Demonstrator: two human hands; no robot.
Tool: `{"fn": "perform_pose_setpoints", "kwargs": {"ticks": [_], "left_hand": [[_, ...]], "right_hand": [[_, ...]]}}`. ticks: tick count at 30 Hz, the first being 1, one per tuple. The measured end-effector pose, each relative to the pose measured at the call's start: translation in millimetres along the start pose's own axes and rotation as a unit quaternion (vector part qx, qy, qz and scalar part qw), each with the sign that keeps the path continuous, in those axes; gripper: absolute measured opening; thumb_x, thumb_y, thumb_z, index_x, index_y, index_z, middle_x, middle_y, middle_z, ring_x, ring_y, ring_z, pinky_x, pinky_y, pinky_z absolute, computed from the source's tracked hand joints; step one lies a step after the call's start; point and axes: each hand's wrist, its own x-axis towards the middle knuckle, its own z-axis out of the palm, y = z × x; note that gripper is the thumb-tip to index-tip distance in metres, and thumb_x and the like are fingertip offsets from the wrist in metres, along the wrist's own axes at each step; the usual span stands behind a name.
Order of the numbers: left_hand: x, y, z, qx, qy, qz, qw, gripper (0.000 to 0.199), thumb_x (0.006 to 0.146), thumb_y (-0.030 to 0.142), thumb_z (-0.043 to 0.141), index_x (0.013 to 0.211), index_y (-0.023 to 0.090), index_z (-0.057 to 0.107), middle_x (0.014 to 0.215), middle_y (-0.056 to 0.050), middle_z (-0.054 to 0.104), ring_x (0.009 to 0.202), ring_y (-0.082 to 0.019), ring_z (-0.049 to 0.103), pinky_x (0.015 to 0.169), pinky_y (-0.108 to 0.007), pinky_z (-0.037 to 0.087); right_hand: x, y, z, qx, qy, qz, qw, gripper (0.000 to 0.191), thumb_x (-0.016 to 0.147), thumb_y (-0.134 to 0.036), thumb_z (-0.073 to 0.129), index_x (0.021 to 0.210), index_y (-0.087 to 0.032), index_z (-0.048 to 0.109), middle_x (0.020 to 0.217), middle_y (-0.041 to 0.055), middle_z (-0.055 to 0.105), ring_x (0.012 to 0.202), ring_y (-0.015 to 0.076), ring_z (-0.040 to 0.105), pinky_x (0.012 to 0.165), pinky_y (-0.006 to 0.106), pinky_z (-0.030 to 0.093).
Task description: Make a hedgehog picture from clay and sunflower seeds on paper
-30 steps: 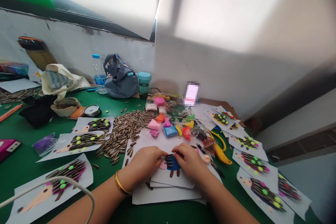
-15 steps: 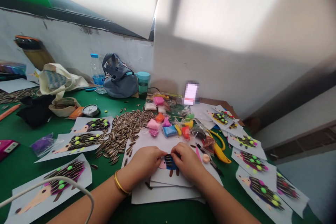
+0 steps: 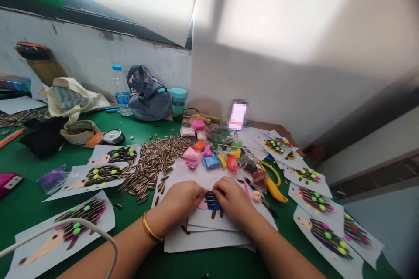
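A small hedgehog picture lies on white paper (image 3: 212,224), with a pink clay head (image 3: 202,203), a blue clay body (image 3: 214,205) and brown legs. Several striped sunflower seeds stick out in rows on the blue body. My left hand (image 3: 183,202) has its fingers closed at the upper left of the hedgehog, by the head; what they pinch, if anything, is hidden. My right hand (image 3: 234,202) is bent over the right of the body, thumb and fingers pinched on what looks like a dark seed, mostly covered by the fingertips.
A heap of sunflower seeds (image 3: 153,163) spreads left of the paper. Bagged coloured clay, such as a blue pack (image 3: 212,162), lies behind. Yellow-handled scissors (image 3: 275,189) are at the right. Hedgehog pictures (image 3: 327,237) flank both sides. A white cable (image 3: 94,229) arches at lower left.
Both hands stay almost in place over the hedgehog. My right fingers shift very slightly at the blue body; the whole view moves a little.
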Motion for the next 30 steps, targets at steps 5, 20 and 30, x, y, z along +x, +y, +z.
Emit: {"fn": "perform_pose_setpoints", "kwargs": {"ticks": [5, 20, 30], "left_hand": [[0, 0, 0.5, -0.001, 0.002, 0.005, 1.000, 0.035, 0.089, 0.017, 0.052, 0.113, 0.028, 0.074, 0.093, -0.005, 0.075, 0.085, -0.023, 0.069, 0.075, -0.030, 0.049], [1, -1, -3.2, -0.043, 0.009, -0.018, 0.999, 0.039, 0.086, 0.013, 0.050, 0.114, 0.025, 0.074, 0.097, -0.007, 0.076, 0.090, -0.024, 0.070, 0.081, -0.031, 0.050], [3, -4, -3.4, -0.162, 0.076, -0.086, 0.980, 0.036, 0.087, 0.015, 0.051, 0.115, 0.021, 0.072, 0.116, -0.009, 0.073, 0.109, -0.026, 0.065, 0.099, -0.039, 0.047]], "right_hand": [[0, 1, 1, 0.005, 0.002, -0.003, 1.000, 0.015, 0.090, -0.010, 0.059, 0.082, -0.020, 0.067, 0.088, 0.0014, 0.060, 0.085, 0.0162, 0.057, 0.076, 0.026, 0.041], [-2, 6, 2, 0.030, 0.009, -0.006, 0.999, 0.016, 0.091, -0.011, 0.056, 0.085, -0.020, 0.068, 0.088, 0.0021, 0.061, 0.085, 0.0166, 0.058, 0.077, 0.027, 0.044], [-2, 11, 2, 0.060, 0.021, -0.021, 0.998, 0.018, 0.093, -0.015, 0.052, 0.090, -0.021, 0.069, 0.090, 0.0039, 0.059, 0.087, 0.0189, 0.061, 0.076, 0.031, 0.049]]}}
